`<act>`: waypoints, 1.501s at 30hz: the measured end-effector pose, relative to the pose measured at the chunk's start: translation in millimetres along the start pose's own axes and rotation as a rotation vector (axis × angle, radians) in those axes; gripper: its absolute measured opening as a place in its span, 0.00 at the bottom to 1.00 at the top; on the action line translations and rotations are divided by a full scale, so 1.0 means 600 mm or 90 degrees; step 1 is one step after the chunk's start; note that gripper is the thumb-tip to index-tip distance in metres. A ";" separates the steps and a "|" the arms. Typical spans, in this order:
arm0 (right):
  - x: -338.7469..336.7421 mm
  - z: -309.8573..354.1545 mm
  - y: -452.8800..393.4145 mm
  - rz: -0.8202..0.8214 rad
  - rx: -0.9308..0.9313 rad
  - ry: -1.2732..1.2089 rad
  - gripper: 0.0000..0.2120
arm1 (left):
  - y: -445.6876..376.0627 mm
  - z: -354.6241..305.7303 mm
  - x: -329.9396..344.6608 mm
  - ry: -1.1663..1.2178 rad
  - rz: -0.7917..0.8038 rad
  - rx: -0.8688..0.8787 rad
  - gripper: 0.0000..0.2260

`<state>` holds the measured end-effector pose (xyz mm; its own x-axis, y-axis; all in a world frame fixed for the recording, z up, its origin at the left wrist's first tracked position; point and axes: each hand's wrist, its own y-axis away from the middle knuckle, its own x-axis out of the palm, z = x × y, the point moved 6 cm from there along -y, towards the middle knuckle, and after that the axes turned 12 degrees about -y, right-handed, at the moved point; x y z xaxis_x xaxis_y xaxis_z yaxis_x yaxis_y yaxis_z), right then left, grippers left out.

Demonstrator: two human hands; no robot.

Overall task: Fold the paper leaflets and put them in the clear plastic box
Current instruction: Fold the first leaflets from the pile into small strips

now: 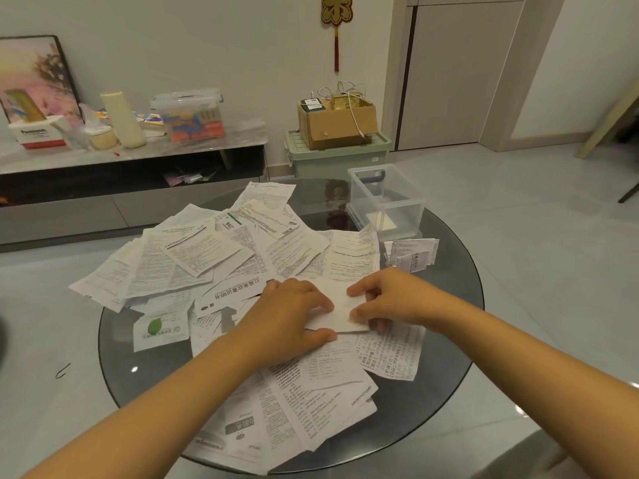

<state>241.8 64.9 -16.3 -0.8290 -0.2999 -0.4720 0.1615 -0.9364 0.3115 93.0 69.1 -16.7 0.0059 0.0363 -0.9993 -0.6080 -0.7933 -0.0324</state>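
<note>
A small white folded leaflet (pixel 340 307) lies on top of the paper pile at the middle of the round glass table (pixel 114 344). My left hand (pixel 292 318) presses on its left side, thumb along its near edge. My right hand (pixel 390 299) pinches its right edge between thumb and fingers. Many unfolded printed leaflets (pixel 204 257) are spread across the table, and more (pixel 311 402) lie under my forearms. The clear plastic box (pixel 389 202) stands open at the far right of the table with one folded paper at its bottom.
A few folded leaflets (pixel 413 254) lie just in front of the box. Beyond the table are a low TV cabinet (pixel 138 157) with a lidded container and bottles, and a green bin (pixel 337 155) carrying a cardboard box. A metal hook (pixel 63 370) lies on the floor at left.
</note>
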 end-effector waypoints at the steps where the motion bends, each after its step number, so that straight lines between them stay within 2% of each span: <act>1: 0.002 -0.001 0.006 0.028 0.011 -0.051 0.22 | 0.001 -0.003 -0.003 0.005 -0.003 0.005 0.22; 5: 0.007 0.002 0.024 0.110 0.043 -0.241 0.21 | 0.006 -0.015 -0.011 0.002 -0.023 0.005 0.22; 7: 0.007 0.005 0.028 0.130 0.046 -0.269 0.22 | 0.008 -0.017 -0.013 -0.001 -0.032 -0.009 0.19; 9: 0.004 0.011 0.027 0.115 0.005 -0.191 0.22 | 0.010 -0.018 -0.016 0.014 -0.037 -0.019 0.13; 12: -0.009 0.025 0.024 0.019 -0.105 0.098 0.23 | 0.013 -0.019 -0.016 0.064 -0.031 -0.013 0.05; 14: -0.013 0.027 0.022 -0.031 -0.149 0.188 0.21 | 0.016 -0.015 -0.016 0.122 -0.021 -0.020 0.04; 19: -0.024 0.028 0.008 -0.112 -0.195 0.155 0.06 | 0.023 0.011 -0.019 0.335 -0.022 -0.115 0.02; 23: -0.005 0.023 -0.006 -0.092 -0.164 0.081 0.07 | 0.029 0.022 -0.006 0.428 -0.016 -0.163 0.06; 27: 0.019 0.016 -0.020 -0.128 -0.134 0.091 0.13 | 0.025 0.031 -0.001 0.337 -0.055 -0.196 0.21; 30: 0.029 0.016 -0.028 -0.159 -0.136 0.149 0.21 | 0.023 0.036 0.007 0.302 -0.045 -0.191 0.29; 33: 0.033 0.012 -0.039 -0.169 -0.128 0.192 0.24 | 0.019 0.038 0.015 0.230 -0.005 -0.155 0.24; 36: 0.030 0.014 -0.043 -0.185 -0.157 0.219 0.17 | 0.019 0.038 0.010 0.156 0.056 -0.084 0.14; 40: 0.047 0.031 -0.036 -0.144 -0.260 0.259 0.05 | 0.029 0.049 0.013 0.195 0.147 -0.020 0.22; 42: 0.058 0.035 -0.030 -0.115 -0.288 0.269 0.07 | 0.029 0.050 0.014 0.183 0.149 -0.012 0.24; 45: 0.060 0.038 -0.020 -0.088 -0.290 0.284 0.14 | 0.024 0.049 0.007 0.178 0.110 -0.016 0.20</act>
<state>197.6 69.2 -18.2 -0.5723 -0.1256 -0.8103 0.3606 -0.9261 -0.1112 61.1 75.5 -21.2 0.1243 -0.2655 -0.9561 -0.5992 -0.7881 0.1410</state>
